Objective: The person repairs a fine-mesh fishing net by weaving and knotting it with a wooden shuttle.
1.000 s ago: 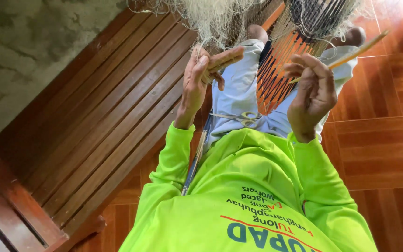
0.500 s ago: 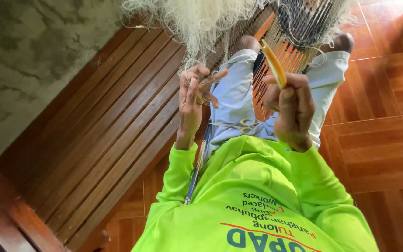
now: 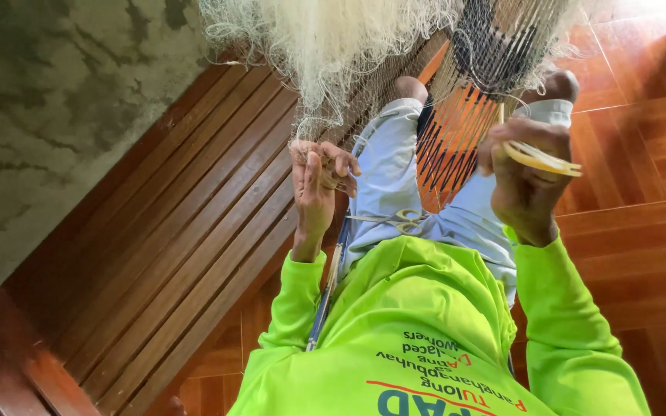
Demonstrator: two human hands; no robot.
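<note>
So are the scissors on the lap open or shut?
Shut, it seems: the scissors lie flat on the lap with both handle loops side by side; the blades are too faint to confirm.

Bright, even daylight, glare on the floor tiles (image 3: 641, 23) (top right), soft shadows, mild blur.

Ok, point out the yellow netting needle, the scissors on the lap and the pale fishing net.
Yellow netting needle (image 3: 543, 159), head view, on its flat blade.
Scissors (image 3: 408, 221), head view, on the handle loops.
Pale fishing net (image 3: 333, 46), head view, on the bunched mesh.
</note>
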